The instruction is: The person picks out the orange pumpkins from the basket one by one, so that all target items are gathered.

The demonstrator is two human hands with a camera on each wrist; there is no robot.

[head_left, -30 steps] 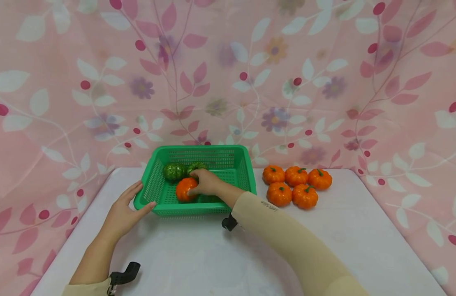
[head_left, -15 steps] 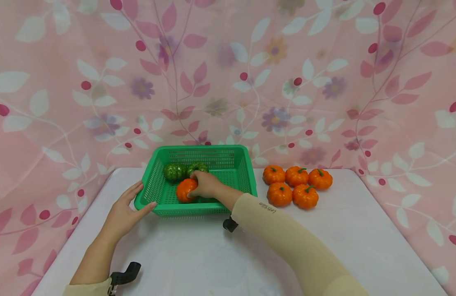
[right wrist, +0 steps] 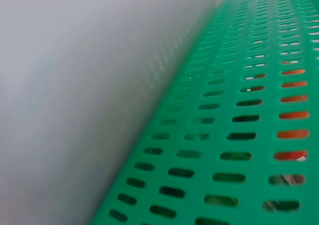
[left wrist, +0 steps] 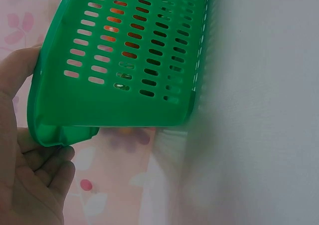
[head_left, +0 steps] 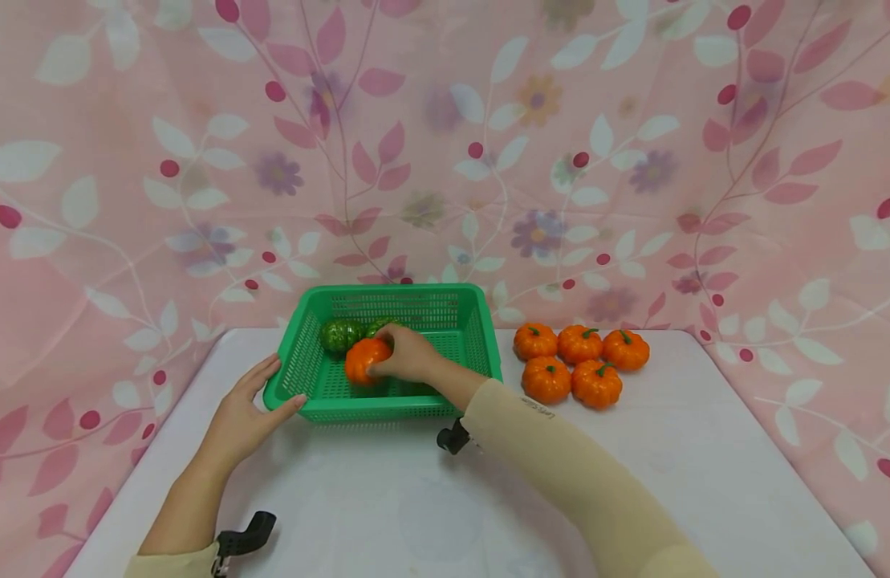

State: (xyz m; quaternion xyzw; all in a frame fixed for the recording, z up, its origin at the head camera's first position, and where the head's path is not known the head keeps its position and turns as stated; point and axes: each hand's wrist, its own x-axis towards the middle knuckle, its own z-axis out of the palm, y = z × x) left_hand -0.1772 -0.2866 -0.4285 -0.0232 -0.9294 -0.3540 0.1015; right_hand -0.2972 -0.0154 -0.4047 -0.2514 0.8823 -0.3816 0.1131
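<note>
My right hand (head_left: 410, 356) reaches into a green plastic basket (head_left: 387, 404) and grips a small orange pumpkin (head_left: 361, 361), thumb in front and fingers over its far side. Two green pumpkins (head_left: 342, 335) sit behind it in the basket, one partly covered by that hand. Dark green also shows low beneath the right hand. At the basket's front left corner, my left hand (head_left: 235, 421) holds the rim, its thumb on the front edge. In the left wrist view its curled fingers (left wrist: 60, 172) meet the rim. Through the slots in the right wrist view, orange (right wrist: 293, 134) shows.
Right of the basket, several orange pumpkins (head_left: 579, 344) stand in two rows on the white-covered table (head_left: 430, 506). A pink floral cloth (head_left: 445, 160) hangs close behind the table. Black wrist cameras (head_left: 248, 536) stick out from both wrists.
Over the last half second, my right hand has raised the orange pumpkin slightly and moved it toward the back of the basket. The left hand stays at the corner.
</note>
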